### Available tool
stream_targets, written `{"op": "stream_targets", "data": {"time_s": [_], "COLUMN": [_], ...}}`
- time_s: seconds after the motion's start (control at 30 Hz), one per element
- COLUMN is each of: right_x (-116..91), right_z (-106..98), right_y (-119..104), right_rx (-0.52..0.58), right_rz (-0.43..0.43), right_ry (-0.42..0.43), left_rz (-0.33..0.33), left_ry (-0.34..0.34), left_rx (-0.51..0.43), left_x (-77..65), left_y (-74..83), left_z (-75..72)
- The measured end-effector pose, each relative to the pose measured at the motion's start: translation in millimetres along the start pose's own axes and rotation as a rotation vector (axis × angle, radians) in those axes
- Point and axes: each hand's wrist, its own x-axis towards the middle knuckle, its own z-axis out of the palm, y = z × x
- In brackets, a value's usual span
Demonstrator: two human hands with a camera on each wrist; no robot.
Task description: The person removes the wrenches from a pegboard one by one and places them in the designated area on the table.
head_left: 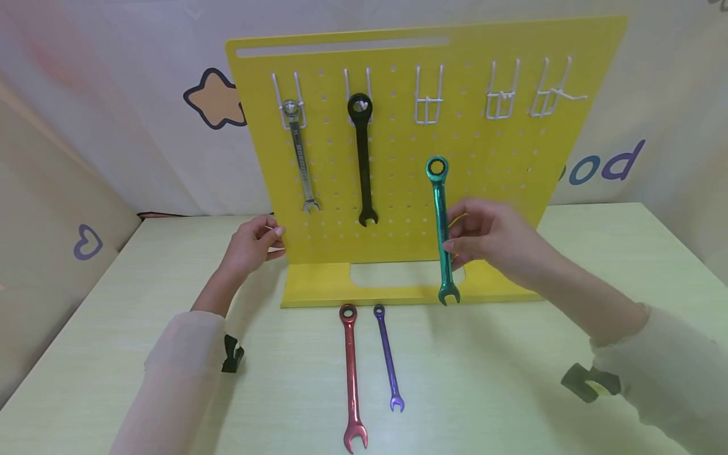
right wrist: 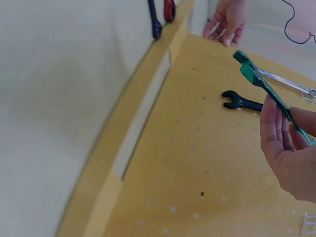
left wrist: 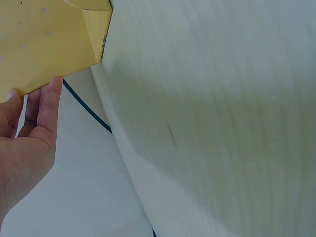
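My right hand (head_left: 495, 240) pinches a shiny green combination wrench (head_left: 441, 234) by its shank, thumb in front. The wrench is upright, ring end up, in front of the yellow pegboard (head_left: 398, 240) and below the middle hook. In the right wrist view its open end (right wrist: 252, 74) points away from the fingers. My left hand (head_left: 250, 246) holds the pegboard's left edge near the bottom, its thumb at the front face; the left wrist view shows the fingertips (left wrist: 52, 91) at that edge.
A silver wrench (head_left: 301, 164) and a black wrench (head_left: 364, 164) hang on the two left hooks. Bare white hooks (head_left: 428, 110) follow to the right, one with a sideways-sticking prong. On the table (head_left: 273, 392) lie a red wrench (head_left: 351, 373) and a smaller purple wrench (head_left: 388, 354).
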Motion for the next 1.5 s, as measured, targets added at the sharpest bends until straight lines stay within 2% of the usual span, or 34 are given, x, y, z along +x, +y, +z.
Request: {"op": "stream_targets", "data": {"time_s": [0.6,0.8,1.1,1.5], "right_x": [-12,-17,-24,-30], "right_z": [23,34,44,54], "right_y": [56,63,74,82], "right_rx": [0.022,0.019,0.094,0.085], "right_rz": [0.169,0.243,0.263,0.314], "right_ry": [-0.121,-0.152,-0.220,-0.285], "left_rz": [-0.003,0.002,0.005,0.000], "left_ry": [-0.006,-0.008,-0.006,-0.008], "left_rx": [-0.022,-0.023,-0.019,-0.012], "left_x": [0.7,0.9,1.1,0.5], "left_y": [-0.8,-0.4,-0.8,-0.2], "left_z": [-0.4,-1.0,-1.1,-1.1]}}
